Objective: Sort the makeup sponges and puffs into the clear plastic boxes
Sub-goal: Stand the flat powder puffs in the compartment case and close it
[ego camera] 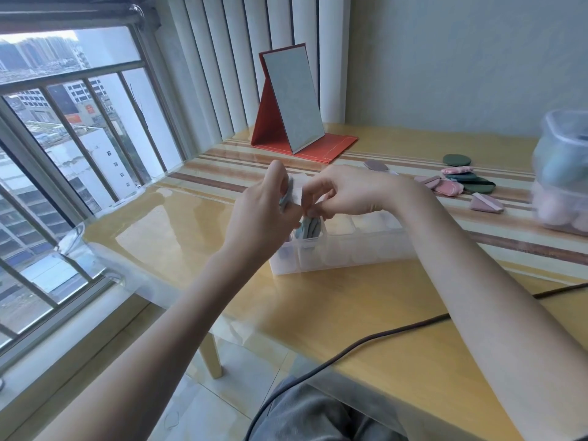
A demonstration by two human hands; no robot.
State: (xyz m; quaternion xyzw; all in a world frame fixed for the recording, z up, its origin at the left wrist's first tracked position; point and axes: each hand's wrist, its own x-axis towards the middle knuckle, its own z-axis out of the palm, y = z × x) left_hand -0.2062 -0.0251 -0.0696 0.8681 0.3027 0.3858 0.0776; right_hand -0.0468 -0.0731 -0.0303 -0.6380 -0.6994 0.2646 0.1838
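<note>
Fingers of your left hand [270, 202] pinch a grey-blue puff [286, 194] above the left end of the long clear divided box [343, 249]; your right hand [343, 192] curls its fingers at the puff's white band, though what exactly they grip you cannot tell. Below, the leftmost compartment already holds several grey-blue puffs [307, 229]; the compartments to its right look unfilled. Farther right, a loose pile of pink and green puffs [458, 183] waits on the table [350, 313], and stacked clear tubs [563, 173] already hold sponges. You seem under halfway.
</note>
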